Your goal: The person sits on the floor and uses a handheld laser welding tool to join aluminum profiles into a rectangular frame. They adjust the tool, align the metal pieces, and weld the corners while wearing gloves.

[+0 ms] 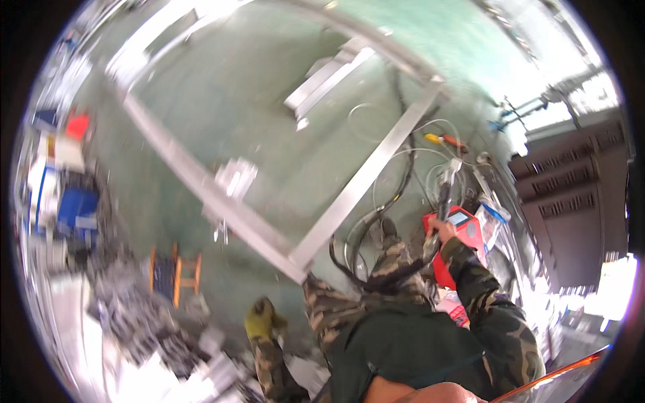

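My bare right hand (442, 232) is closed around a dark-handled welding torch (446, 188), its pale metal nozzle turned away from me. A thick black hose (396, 277) leads off the torch and loops in front of my legs. My left hand (263, 320), in a yellow-green work glove, hangs low beside my left leg, apart from the metal; motion blur hides how its fingers lie. Before me a large rectangular frame (363, 181) of grey metal bars lies on the green floor, its nearest corner close to my knee.
A red machine with a small screen (459, 218) stands beside my right arm. Cables curl across the floor (410, 168) near yellow-and-orange tools (445, 140). Metal pieces lie inside the frame (329, 80). An orange-legged stool (176, 275) and heaped grey parts (138, 316) are at left; a dark cabinet (571, 181) is right.
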`<control>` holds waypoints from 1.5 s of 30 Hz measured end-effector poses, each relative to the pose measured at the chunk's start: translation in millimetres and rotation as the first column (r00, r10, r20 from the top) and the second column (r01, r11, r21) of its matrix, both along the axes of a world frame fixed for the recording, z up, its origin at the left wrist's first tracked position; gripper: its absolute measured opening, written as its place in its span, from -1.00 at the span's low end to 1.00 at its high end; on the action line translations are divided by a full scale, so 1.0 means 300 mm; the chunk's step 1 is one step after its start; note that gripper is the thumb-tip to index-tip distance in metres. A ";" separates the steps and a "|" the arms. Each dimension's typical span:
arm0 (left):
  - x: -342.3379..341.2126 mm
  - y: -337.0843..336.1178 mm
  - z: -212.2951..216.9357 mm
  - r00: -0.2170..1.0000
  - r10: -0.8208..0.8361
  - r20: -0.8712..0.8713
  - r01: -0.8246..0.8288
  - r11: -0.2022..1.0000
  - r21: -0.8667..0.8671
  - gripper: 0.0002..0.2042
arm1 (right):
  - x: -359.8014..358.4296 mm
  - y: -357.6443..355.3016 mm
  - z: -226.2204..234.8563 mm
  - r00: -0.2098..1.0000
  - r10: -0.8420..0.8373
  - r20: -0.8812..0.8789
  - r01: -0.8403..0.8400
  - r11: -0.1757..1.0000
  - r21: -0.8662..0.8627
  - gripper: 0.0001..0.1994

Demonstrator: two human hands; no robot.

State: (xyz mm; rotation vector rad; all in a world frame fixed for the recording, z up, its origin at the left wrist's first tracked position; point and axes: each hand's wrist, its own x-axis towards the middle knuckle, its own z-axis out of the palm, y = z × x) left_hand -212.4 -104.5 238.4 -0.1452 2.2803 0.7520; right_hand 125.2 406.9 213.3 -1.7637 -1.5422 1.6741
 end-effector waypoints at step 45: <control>-0.353 0.702 -0.887 0.329 -0.901 0.284 0.869 0.406 0.282 -0.47 | -0.191 -1.468 -1.109 0.719 -0.093 0.689 0.309 0.931 -0.196 -0.39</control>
